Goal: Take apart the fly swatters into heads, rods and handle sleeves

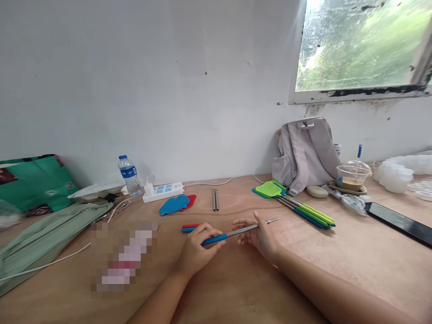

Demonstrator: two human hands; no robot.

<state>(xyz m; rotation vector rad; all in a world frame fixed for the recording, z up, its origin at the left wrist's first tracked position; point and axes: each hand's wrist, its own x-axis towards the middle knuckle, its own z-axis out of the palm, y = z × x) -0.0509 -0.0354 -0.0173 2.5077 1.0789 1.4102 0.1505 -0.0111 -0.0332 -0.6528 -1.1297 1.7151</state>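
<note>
One blue-handled metal rod point(239, 232) lies between the left hand's fingers point(216, 234).

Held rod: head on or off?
Off: past the right hand, the rod ends in a bare metal tip. Blue heads lie on the table.

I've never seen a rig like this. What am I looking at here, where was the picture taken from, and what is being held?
There is no robot: these are a person's bare hands. The single picture comes from a camera on their head, looking forward and down. The left hand holds a blue handle with a metal rod in it; the right hand is at the rod's far end, its grip unclear. On the table lie two metal tubes, flat blue pieces and a red one. To the right are fly swatters and a backpack.
</note>
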